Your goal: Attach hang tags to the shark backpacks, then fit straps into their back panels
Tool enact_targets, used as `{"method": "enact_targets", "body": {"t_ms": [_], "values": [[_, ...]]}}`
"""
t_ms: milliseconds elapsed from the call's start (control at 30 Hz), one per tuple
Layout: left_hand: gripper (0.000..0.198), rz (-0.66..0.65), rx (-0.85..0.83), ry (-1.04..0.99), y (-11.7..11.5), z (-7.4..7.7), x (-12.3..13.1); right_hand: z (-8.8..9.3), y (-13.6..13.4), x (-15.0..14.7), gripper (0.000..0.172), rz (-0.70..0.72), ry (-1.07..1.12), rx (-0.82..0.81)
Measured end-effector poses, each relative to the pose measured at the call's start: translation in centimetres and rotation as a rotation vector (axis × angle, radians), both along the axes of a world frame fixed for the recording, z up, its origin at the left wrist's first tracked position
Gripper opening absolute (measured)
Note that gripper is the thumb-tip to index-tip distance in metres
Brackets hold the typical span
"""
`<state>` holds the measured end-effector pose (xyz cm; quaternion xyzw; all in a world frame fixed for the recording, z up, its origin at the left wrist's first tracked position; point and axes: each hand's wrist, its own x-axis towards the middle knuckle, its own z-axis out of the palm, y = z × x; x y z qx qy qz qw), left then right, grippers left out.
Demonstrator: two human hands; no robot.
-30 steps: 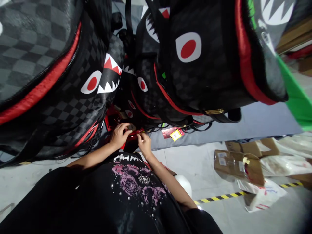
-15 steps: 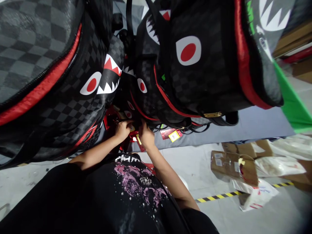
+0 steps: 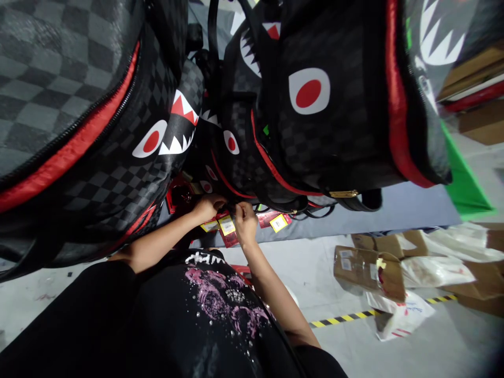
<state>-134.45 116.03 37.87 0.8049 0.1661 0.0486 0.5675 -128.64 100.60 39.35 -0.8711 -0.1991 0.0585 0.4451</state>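
Note:
Black checkered backpacks with shark-mouth prints and red trim hang in a tight row above me; one large backpack (image 3: 79, 142) fills the left and another (image 3: 334, 105) the upper right. My left hand (image 3: 207, 207) and my right hand (image 3: 244, 223) are both closed, pinching at the bottom edge of a backpack (image 3: 236, 168) in the middle of the row. Red hang tags with yellow stickers (image 3: 226, 227) dangle right under my fingers. What the fingers pinch is too small to name.
Another red tag with a yellow sticker (image 3: 277, 222) hangs to the right. Flattened cardboard boxes (image 3: 368, 265) and plastic bags (image 3: 441, 262) lie on the grey floor at the right, beside a yellow-black tape line (image 3: 342, 318). A green sheet (image 3: 464, 184) is at the far right.
Both hands rose from a red item low down to the backpack's bottom edge. The red tags with yellow stickers now hang free under my fingers.

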Motion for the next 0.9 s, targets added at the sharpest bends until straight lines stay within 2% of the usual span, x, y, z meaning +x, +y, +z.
{"method": "enact_targets", "body": {"t_ms": [133, 267, 333, 433, 567, 733, 900], "values": [[0.023, -0.056, -0.164, 0.018, 0.2, -1.0, 0.7, 1.0, -0.5, -0.1, 0.019, -0.139, 0.024, 0.11], [0.025, -0.113, -0.263, -0.006, 0.8, -1.0, -0.3, 2.2, -0.1, -0.6, 0.013, -0.286, 0.131, 0.387], [0.039, -0.161, -0.29, -0.023, 1.0, -0.8, -1.0, 2.8, 0.5, -0.9, 0.015, -0.269, 0.178, 0.531], [0.05, -0.181, -0.288, -0.053, 0.8, -0.7, -1.8, 3.2, 1.4, -1.6, 0.015, -0.179, 0.156, 0.619], [0.048, -0.098, -0.238, -0.096, -0.6, -1.4, -2.4, 3.0, 1.7, -2.1, 0.013, -0.082, 0.105, 0.634], [0.047, -0.003, -0.213, -0.141, -2.3, -2.8, -2.0, 2.4, 1.3, -1.6, 0.013, -0.019, 0.026, 0.565], [0.042, 0.05, -0.218, -0.143, -2.5, -3.5, -1.4, 1.8, 0.8, -1.0, 0.013, 0.02, -0.037, 0.461]]}}
